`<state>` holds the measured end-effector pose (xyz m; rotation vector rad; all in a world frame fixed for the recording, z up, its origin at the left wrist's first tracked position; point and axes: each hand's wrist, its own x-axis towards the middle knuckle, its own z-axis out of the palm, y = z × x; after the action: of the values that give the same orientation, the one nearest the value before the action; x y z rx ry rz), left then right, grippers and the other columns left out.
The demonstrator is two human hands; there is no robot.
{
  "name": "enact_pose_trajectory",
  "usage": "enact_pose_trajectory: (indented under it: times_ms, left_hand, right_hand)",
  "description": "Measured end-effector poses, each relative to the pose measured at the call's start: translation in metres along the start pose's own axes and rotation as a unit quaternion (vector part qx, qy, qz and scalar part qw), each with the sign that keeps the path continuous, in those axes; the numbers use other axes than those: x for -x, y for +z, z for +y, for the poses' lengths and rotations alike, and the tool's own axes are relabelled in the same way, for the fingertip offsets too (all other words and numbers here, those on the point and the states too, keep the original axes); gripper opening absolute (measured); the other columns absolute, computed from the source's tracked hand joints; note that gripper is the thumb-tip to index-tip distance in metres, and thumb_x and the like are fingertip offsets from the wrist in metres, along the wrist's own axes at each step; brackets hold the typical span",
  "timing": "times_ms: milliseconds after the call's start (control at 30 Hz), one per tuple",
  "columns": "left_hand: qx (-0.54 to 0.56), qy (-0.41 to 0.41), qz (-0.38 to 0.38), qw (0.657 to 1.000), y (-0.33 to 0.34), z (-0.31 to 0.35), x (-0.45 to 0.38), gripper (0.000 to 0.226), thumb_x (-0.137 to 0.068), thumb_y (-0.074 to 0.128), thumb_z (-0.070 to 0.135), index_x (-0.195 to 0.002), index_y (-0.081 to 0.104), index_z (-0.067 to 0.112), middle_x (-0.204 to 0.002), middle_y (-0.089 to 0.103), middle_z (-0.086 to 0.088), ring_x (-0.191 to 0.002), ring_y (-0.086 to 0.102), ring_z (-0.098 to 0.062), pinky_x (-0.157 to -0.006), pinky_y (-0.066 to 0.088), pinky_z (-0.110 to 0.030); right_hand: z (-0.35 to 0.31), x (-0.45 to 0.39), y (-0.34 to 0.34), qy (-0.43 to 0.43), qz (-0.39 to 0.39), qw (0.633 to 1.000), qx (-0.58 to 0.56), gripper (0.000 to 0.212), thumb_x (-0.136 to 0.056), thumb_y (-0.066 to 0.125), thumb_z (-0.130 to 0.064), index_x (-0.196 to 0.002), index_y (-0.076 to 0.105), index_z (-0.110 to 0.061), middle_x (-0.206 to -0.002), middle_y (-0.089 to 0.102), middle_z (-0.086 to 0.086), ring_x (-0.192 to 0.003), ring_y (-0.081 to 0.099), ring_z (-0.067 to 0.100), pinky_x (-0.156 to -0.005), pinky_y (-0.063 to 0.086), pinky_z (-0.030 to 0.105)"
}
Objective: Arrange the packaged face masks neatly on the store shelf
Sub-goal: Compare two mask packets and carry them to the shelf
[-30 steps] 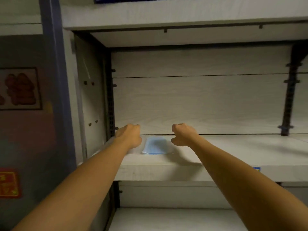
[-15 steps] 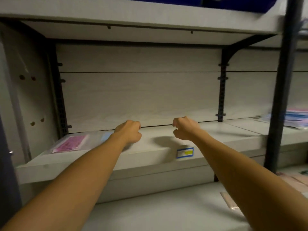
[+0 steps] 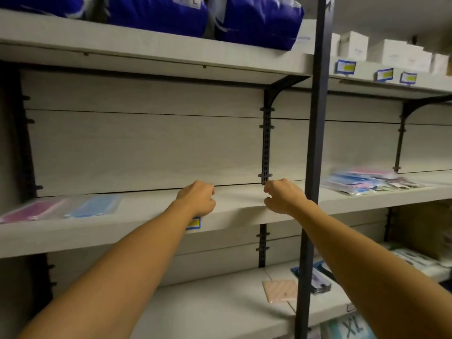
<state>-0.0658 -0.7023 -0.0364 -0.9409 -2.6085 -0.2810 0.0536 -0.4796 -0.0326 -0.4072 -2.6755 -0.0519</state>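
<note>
Looking at the middle shelf (image 3: 137, 217), there are two flat mask packs at its far left, a pink pack (image 3: 31, 209) and a blue pack (image 3: 94, 206) side by side, both blurry, and a messy pile of packs (image 3: 371, 182) on the next bay to the right, past the dark upright post (image 3: 315, 143). Imo these will handle light and floppy: thin clear plastic sleeves w/ soft masks inside, prob a bit slippery on the laminate, so they'd slide easy and fan out if you grab a stack loosely. Best bet is pinching a pack by its long edges or squaring a stack btwn both palms, not by a corner since it'd just droop. Not fragile tho. Hands rn: both arms stretched fwd at about shelf height. Left hand (image 3: 197, 200) sits over the front part of the shelf w/ fingers curled under into a loose fist, holding nothing afaict. Right hand (image 3: 283, 196) is just beside it, a small gap btwn them, fingers also curled in, empty too. Neither touches a pack; the pile is well apart to the right, the two placed packs well apart to the left. Lower shelf has a peach pack (image 3: 280, 291) and some dark ones, too blurry to ID.
</note>
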Motion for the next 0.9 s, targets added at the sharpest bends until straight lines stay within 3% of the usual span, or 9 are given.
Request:
enact_pose_trajectory:
  times_ms: [167, 367, 567, 733, 900]
  left_hand:
    - [-0.004, 0.002, -0.005, 1.000, 0.002, 0.066, 0.004, 0.036, -0.092, 0.050, 0.022, -0.127, 0.059, 0.019, -0.131, 0.056, -0.004, -0.112, 0.058, -0.029, -0.086, 0.050, -0.034]
    - [-0.010, 0.025, -0.008, 1.000, 0.009, 0.141, -0.001, 0.032, -0.092, 0.049, 0.019, -0.121, 0.062, 0.015, -0.121, 0.060, -0.007, -0.102, 0.061, -0.029, -0.087, 0.056, -0.042]
    - [-0.019, 0.068, -0.015, 0.997, 0.015, 0.208, -0.015, 0.033, -0.093, 0.049, 0.020, -0.124, 0.059, 0.015, -0.124, 0.059, -0.008, -0.104, 0.061, -0.029, -0.086, 0.056, -0.043]
    - [-0.006, 0.089, -0.006, 0.996, 0.020, 0.251, -0.038, 0.031, -0.094, 0.051, 0.019, -0.124, 0.060, 0.016, -0.120, 0.059, -0.006, -0.098, 0.062, -0.028, -0.081, 0.057, -0.043]
    - [0.002, 0.112, -0.010, 0.994, 0.033, 0.289, -0.067, 0.033, -0.091, 0.052, 0.019, -0.124, 0.059, 0.015, -0.114, 0.060, -0.008, -0.093, 0.061, -0.027, -0.079, 0.058, -0.042]
  right_hand:
    - [0.053, 0.022, -0.013, 0.008, -0.003, 1.000, 0.001, 0.025, -0.088, 0.062, -0.017, -0.112, 0.064, -0.013, -0.104, 0.067, 0.007, -0.089, 0.065, 0.025, -0.081, 0.060, 0.039]
    - [0.116, 0.046, -0.020, 0.008, -0.009, 1.000, 0.007, 0.019, -0.091, 0.065, -0.017, -0.110, 0.062, -0.014, -0.097, 0.065, 0.007, -0.088, 0.063, 0.022, -0.083, 0.058, 0.035]
    - [0.174, 0.060, -0.022, 0.030, 0.009, 0.999, -0.010, 0.033, -0.094, 0.065, -0.018, -0.126, 0.060, -0.012, -0.113, 0.066, 0.010, -0.095, 0.063, 0.023, -0.084, 0.058, 0.030]
    - [0.214, 0.060, -0.025, 0.044, 0.010, 0.999, -0.012, 0.034, -0.094, 0.065, -0.019, -0.127, 0.061, -0.012, -0.119, 0.066, 0.008, -0.098, 0.063, 0.023, -0.082, 0.054, 0.027]
    - [0.255, 0.055, -0.021, 0.058, -0.001, 0.998, 0.005, 0.037, -0.090, 0.065, -0.018, -0.127, 0.060, -0.015, -0.118, 0.066, 0.008, -0.097, 0.063, 0.025, -0.083, 0.057, 0.033]
